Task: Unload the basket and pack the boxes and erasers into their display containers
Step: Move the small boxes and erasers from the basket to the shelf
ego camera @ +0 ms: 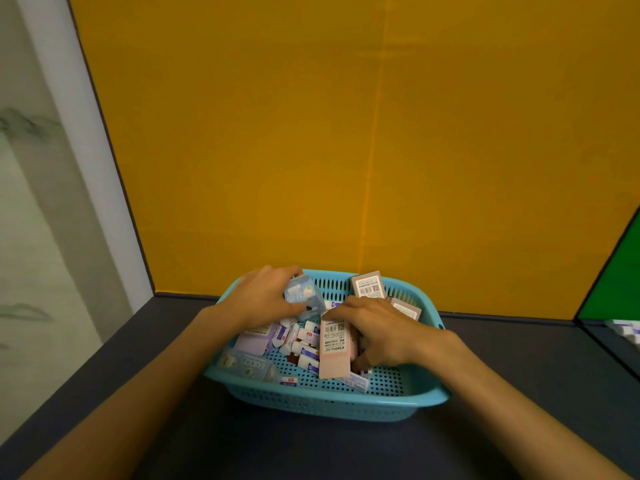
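- Basket (322,398), a light blue perforated plastic one, sits on the dark desk (214,441), close to the near edge and pushed up toward the yellow wall (346,133) behind it.
- Erasers (304,344), small and white in printed sleeves, lie loose in the middle of the basket floor, with a pale blue flat box (247,365) at the near left corner and a lilac box (254,341) just beyond it.
- Right hand (381,332) has its grip curled around a long pink box (335,346), which lies with its barcode side up, its near end toward the front rim.
- Left hand (266,299), farther back on the left side, holds a small blue box (300,295) lifted and tilted, fingers wrapped round it.
- Two more pink boxes (369,285) lean against the far rim, right of centre.
- Green panel (613,282) stands at the far right.
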`<state>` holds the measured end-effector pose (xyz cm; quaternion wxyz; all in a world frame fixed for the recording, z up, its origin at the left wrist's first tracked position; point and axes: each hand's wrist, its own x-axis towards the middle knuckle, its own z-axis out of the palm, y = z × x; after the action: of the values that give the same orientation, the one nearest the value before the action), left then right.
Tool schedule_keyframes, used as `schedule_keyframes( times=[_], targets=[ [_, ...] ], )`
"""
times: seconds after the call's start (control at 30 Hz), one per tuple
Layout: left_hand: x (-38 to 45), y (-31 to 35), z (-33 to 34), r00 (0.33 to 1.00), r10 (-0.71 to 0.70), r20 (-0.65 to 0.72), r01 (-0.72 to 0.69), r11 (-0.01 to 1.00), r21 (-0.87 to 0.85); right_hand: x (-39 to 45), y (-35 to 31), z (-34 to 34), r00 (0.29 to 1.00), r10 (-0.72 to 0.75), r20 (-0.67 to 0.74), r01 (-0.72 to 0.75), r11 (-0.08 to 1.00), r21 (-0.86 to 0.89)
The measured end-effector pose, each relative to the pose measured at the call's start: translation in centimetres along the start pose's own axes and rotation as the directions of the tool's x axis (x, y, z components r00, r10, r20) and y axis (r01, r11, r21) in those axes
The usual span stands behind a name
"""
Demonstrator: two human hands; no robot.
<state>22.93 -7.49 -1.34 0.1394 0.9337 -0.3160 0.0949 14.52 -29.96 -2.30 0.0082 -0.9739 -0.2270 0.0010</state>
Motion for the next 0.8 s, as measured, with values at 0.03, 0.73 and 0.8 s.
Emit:
schedule_keyframes(
  times=[0.03, 0.73, 0.8],
  targets=[
    [-0.3, 0.0, -0.4, 0.998, -0.028, -0.058, 0.028, 1.0, -0.006, 0.1, 0.0, 0.0, 1.0, 0.003, -0.002, -0.003, 1.0, 0.002],
    [-4.4, 2.1, -4.3, 0.937, -0.344, -0.061, 0.063, 0.337, -0.939, -2.1, -1.8, -2.1, 0.881, 0.383, -0.279, -0.068, 0.685, 0.726],
    [-4.4, 2.6, -4.3, 0.945, -0.324, -0.049, 0.066, 0.337, -0.939, -3.2, -2.2, -2.5, 0.854, 0.451, -0.261, -0.022, 0.531, 0.847]
  ],
)
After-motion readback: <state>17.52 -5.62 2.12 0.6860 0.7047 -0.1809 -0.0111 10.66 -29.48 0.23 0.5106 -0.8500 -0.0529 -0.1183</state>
